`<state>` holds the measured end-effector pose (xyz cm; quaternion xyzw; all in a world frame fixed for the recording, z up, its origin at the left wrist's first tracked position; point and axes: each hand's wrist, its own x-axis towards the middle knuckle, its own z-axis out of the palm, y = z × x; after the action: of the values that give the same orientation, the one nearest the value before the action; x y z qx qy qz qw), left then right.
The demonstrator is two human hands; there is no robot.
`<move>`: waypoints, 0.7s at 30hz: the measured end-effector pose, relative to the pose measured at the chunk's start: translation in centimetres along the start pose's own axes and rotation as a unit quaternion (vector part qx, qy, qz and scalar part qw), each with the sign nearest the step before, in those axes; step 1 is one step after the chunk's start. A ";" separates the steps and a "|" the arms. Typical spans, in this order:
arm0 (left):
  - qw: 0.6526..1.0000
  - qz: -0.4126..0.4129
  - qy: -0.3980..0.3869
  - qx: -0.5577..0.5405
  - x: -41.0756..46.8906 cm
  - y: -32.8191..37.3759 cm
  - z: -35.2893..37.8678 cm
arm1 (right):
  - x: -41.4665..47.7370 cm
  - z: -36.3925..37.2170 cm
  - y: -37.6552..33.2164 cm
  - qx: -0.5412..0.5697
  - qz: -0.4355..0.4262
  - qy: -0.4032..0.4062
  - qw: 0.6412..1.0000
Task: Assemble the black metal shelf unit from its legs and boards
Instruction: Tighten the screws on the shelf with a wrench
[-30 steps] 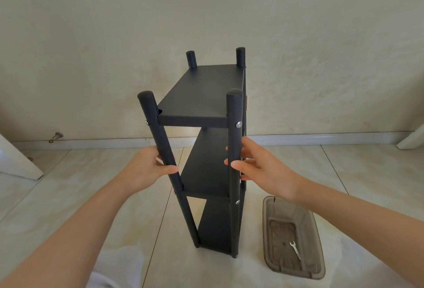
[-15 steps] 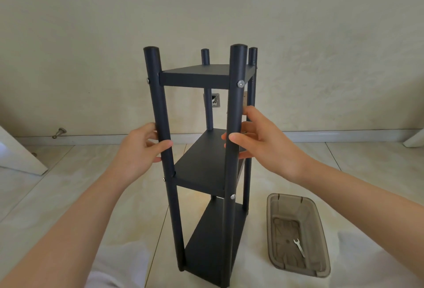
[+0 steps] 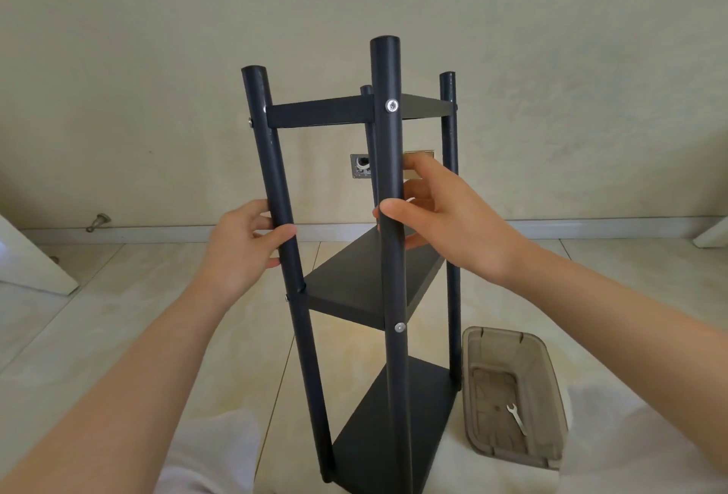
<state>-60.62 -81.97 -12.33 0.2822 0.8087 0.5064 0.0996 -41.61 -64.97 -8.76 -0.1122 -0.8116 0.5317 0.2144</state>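
Note:
The black metal shelf unit (image 3: pixel 354 284) stands upright on the tiled floor right in front of me, with four round legs and three boards bolted between them. My left hand (image 3: pixel 244 249) grips the near left leg (image 3: pixel 275 178) just above the middle board, thumb and fingers curled round it. My right hand (image 3: pixel 445 217) holds the near right leg (image 3: pixel 388 147) at about the same height, thumb on the front and fingers behind. Silver bolt heads show on the near legs at the top and middle boards.
A brown translucent plastic tray (image 3: pixel 551 383) lies on the floor to the right of the shelf, with a small silver wrench (image 3: pixel 517 418) in it. The wall and its baseboard (image 3: pixel 591 227) run close behind. A white door edge (image 3: pixel 31 261) stands at the left.
The shelf has come from leaning away to standing upright and nearer to me, turned slightly. Both hands kept hold of the near legs and rose with them.

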 end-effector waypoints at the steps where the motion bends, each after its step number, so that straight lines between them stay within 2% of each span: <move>1: 1.000 -0.007 0.010 0.004 0.1 0.1 0.2 | 0.2 0.0 0.0 0.005 -0.002 -0.001 1.000; 3: 0.996 0.005 0.062 0.059 -0.2 0.5 0.6 | 0.6 0.0 0.1 0.019 -0.007 -0.007 1.000; 5: 0.980 0.079 0.151 0.105 -1.3 1.4 1.2 | 1.0 0.0 0.3 0.017 -0.015 -0.015 1.000; 7: 0.968 0.155 0.195 0.029 -2.9 2.9 2.2 | 1.5 -0.1 0.6 -0.017 -0.024 -0.014 0.999; 8: 0.972 0.161 0.169 -0.023 -3.6 3.4 2.8 | 1.6 -0.1 0.7 -0.032 -0.028 -0.007 0.999; 10: 0.991 0.093 0.023 -0.094 -4.6 4.1 3.9 | 1.9 -0.1 0.8 -0.041 -0.041 0.017 0.998; 12: 0.985 0.018 -0.151 -0.078 -5.3 4.0 5.0 | 2.1 0.0 0.9 -0.042 -0.051 0.037 0.997; 13: 0.979 0.007 -0.191 -0.069 -5.6 3.8 5.5 | 2.2 0.1 0.9 -0.042 -0.053 0.041 0.997; 21: 0.972 0.062 -0.162 -0.156 -6.0 4.1 8.4 | 2.5 -0.7 -0.1 0.007 -0.016 0.050 0.999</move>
<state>-50.48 -77.59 -13.37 0.3911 0.6736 0.5793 0.2401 -43.46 -63.42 -7.90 -0.1239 -0.7981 0.5271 0.2642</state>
